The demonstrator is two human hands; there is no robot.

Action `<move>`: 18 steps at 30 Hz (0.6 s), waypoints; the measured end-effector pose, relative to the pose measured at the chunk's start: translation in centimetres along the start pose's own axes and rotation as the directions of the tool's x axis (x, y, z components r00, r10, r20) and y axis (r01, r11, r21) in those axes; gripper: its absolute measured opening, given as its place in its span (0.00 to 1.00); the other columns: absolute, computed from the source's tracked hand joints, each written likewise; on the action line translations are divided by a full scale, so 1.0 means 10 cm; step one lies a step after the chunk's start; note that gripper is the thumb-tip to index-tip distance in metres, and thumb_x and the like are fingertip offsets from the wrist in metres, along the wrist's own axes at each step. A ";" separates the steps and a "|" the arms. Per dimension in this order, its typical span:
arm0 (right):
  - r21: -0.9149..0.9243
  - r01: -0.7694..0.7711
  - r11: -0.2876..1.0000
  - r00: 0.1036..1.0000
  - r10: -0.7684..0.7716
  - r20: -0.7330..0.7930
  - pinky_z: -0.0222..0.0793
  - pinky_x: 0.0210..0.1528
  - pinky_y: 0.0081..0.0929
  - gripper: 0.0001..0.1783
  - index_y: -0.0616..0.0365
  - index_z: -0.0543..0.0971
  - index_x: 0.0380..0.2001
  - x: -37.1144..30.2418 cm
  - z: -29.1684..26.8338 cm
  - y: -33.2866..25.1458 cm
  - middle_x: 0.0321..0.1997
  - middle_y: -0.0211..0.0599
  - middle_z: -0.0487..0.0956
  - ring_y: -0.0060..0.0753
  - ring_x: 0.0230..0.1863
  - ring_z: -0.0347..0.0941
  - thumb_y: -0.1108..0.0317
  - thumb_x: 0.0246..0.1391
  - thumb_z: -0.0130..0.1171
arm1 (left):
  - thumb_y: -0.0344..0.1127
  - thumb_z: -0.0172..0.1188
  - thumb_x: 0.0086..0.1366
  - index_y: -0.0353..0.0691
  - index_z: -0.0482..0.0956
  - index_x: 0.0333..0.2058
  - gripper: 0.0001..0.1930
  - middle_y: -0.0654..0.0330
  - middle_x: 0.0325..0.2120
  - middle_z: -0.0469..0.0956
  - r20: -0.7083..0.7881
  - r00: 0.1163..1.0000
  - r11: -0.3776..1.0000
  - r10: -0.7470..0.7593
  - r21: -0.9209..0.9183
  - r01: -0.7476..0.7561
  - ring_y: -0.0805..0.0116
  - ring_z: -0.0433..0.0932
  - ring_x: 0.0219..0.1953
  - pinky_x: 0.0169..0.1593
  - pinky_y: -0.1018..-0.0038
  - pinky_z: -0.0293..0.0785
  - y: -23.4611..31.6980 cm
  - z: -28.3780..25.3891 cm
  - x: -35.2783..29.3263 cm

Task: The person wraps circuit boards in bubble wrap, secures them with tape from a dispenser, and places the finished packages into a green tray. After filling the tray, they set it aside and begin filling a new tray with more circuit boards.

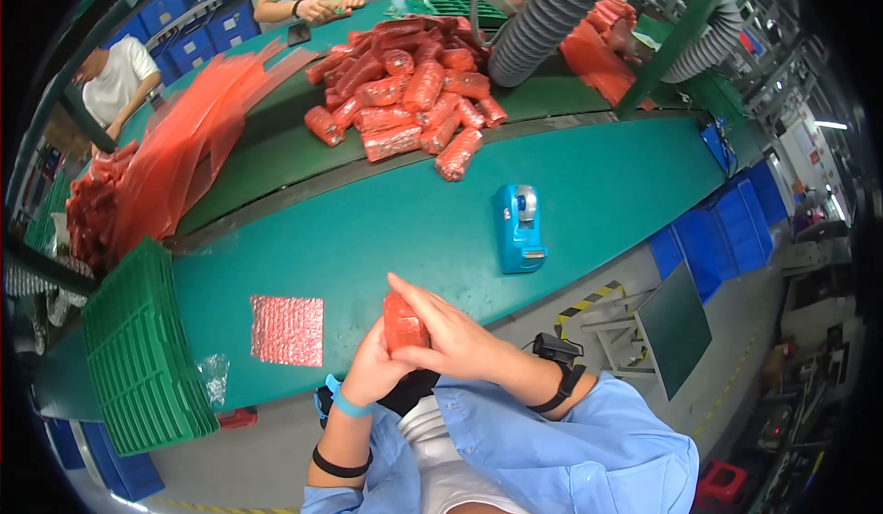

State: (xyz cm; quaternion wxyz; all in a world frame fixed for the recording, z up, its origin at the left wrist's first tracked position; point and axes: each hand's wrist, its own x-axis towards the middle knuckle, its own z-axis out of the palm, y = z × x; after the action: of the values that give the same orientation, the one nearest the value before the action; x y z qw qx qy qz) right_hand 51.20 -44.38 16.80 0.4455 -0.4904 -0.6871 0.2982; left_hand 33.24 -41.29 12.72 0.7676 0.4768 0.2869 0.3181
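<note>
The left hand (370, 371) and right hand (457, 337) cup a red wrapped bundle (402, 324) over the near edge of the green tabletop (612, 183), the grip closed around its sides. Even palm pressure should keep the wrap snug; a bubble-wrap sheet (287, 331) lies left, a blue tape dispenser (510, 238) to the right.

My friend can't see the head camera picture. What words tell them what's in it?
A person's left hand and right hand hold a red wrapped bundle at a green table. A reddish bubble-wrap sheet lies to the left, a blue tape dispenser stands to the right, and red rolls are piled beyond.
</note>
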 end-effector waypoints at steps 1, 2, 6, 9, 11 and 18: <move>-0.013 0.002 1.000 1.000 -0.002 -0.014 0.77 0.65 0.38 0.31 0.63 0.72 0.71 -0.09 -0.05 0.20 0.66 0.50 0.80 0.40 0.66 0.79 0.72 0.67 0.64 | 0.23 0.70 0.68 0.36 0.68 0.68 0.32 0.60 0.56 0.79 0.018 1.000 0.999 -0.024 -0.043 0.024 0.69 0.81 0.56 0.60 0.67 0.80 -0.12 -0.07 0.04; -0.059 0.030 0.998 0.998 -0.033 -0.058 0.78 0.62 0.37 0.27 0.64 0.75 0.68 -0.20 -0.15 0.41 0.63 0.48 0.81 0.38 0.62 0.80 0.72 0.67 0.65 | 0.23 0.69 0.68 0.36 0.68 0.68 0.31 0.60 0.55 0.79 0.037 0.998 0.995 -0.046 -0.086 0.049 0.69 0.81 0.54 0.59 0.67 0.81 -0.26 -0.15 0.10; -0.024 -0.272 0.962 0.805 0.213 -0.554 0.76 0.47 0.26 0.16 0.64 0.83 0.52 -0.56 -0.25 1.75 0.46 0.34 0.83 0.24 0.43 0.79 0.64 0.69 0.67 | 0.25 0.70 0.67 0.35 0.70 0.65 0.29 0.56 0.54 0.80 0.077 0.990 0.987 -0.115 0.124 0.105 0.60 0.85 0.49 0.58 0.64 0.81 -1.04 -0.72 0.36; 0.016 -0.413 0.910 0.735 0.344 -0.585 0.73 0.42 0.22 0.15 0.63 0.84 0.47 -0.69 -0.32 2.58 0.38 0.28 0.81 0.19 0.37 0.75 0.60 0.70 0.66 | 0.25 0.69 0.66 0.34 0.72 0.62 0.27 0.48 0.59 0.78 0.340 0.927 0.760 0.158 0.557 -0.334 0.50 0.85 0.47 0.58 0.60 0.82 -1.23 -0.69 0.67; 0.105 -0.481 0.870 0.749 0.470 -0.467 0.71 0.36 0.20 0.16 0.62 0.85 0.43 -0.69 -0.45 2.70 0.31 0.24 0.78 0.16 0.33 0.73 0.58 0.71 0.66 | 0.26 0.69 0.65 0.33 0.73 0.61 0.26 0.43 0.61 0.77 0.501 0.831 0.512 0.241 0.662 -0.548 0.46 0.86 0.46 0.58 0.58 0.82 -1.19 -0.49 0.83; 0.260 -0.655 0.710 0.675 0.704 -0.222 0.59 0.26 0.19 0.15 0.58 0.86 0.38 -0.60 -0.50 2.64 0.26 0.20 0.77 0.13 0.24 0.66 0.56 0.69 0.68 | 0.24 0.68 0.57 0.32 0.74 0.52 0.23 0.39 0.78 0.56 0.580 0.812 0.272 0.057 0.774 -0.572 0.37 0.82 0.56 0.60 0.52 0.81 -1.43 -0.17 1.19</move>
State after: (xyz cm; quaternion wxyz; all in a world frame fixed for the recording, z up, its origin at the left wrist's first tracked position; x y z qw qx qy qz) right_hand 67.21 -41.11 -5.30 0.4401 -0.7135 -0.3513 0.4169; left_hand 42.61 -36.20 -2.62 0.3159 0.9311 0.1275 0.1303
